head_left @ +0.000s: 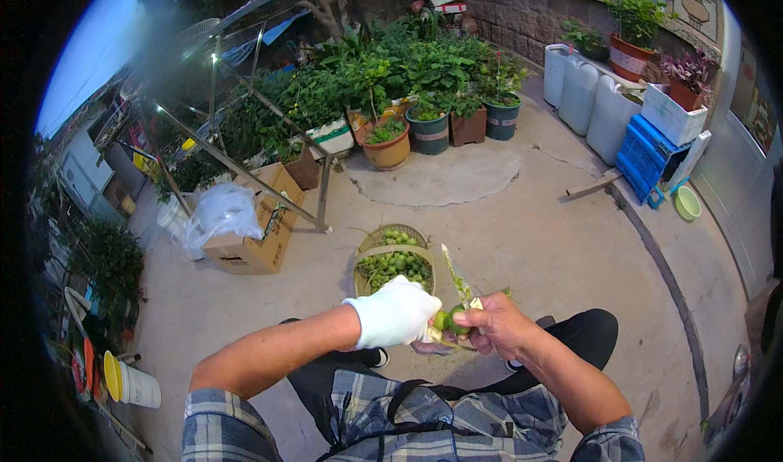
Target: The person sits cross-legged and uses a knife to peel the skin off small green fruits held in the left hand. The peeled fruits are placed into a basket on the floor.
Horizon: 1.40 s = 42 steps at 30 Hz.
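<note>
Concrete flr (538, 225) below, slim blade (457, 274) pts fwd, long axis angled L.

From my head, my left-side fisheye camera looks steeply down and forward over my checked shirt (367, 393); my left hand (395, 311) and right hand (499, 325) sit close, the potted plants (428, 133) farther off.

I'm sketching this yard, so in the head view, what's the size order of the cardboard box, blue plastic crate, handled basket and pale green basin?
Largest to smallest:
- cardboard box
- blue plastic crate and handled basket: too alike to rank
- pale green basin
</note>
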Each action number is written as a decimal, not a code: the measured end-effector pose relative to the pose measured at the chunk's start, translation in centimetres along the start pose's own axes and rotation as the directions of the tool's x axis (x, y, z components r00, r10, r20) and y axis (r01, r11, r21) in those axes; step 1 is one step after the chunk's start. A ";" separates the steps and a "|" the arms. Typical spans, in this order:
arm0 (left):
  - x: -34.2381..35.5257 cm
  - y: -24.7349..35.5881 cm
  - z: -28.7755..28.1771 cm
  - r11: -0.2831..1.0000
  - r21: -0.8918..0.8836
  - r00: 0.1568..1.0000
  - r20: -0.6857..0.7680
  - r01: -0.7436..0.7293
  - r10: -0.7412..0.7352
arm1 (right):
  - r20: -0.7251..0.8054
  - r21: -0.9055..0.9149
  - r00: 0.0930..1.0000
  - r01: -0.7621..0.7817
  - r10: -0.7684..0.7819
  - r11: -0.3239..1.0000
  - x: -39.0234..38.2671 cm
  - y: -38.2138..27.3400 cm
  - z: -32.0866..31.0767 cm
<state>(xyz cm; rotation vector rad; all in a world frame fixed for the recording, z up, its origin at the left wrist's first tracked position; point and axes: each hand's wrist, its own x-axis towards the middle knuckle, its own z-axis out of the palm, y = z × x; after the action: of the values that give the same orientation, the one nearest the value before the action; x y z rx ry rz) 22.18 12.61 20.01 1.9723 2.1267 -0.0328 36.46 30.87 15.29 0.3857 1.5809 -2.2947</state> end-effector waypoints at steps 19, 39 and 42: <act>-2.0 -4.6 1.7 -0.346 -0.917 0.961 0.252 0.200 -0.112 | 0.041 -0.607 0.742 0.551 -0.670 0.573 -1.8 -0.6 -0.1; -3.2 -5.2 9.8 -0.514 -0.736 0.732 0.038 -0.440 -0.680 | -0.143 -0.286 0.920 0.313 -0.364 0.906 -4.5 -1.7 -2.0; -3.1 -6.0 9.8 -0.754 -0.398 0.804 0.063 -0.522 -0.591 | -0.231 0.179 0.918 0.364 -0.321 0.914 -3.6 -0.9 -2.3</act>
<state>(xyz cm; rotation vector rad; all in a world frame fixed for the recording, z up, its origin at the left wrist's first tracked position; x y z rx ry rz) 18.04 7.33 10.22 -0.1299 0.6054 2.1597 39.44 33.72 16.74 0.4272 1.5971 -2.7935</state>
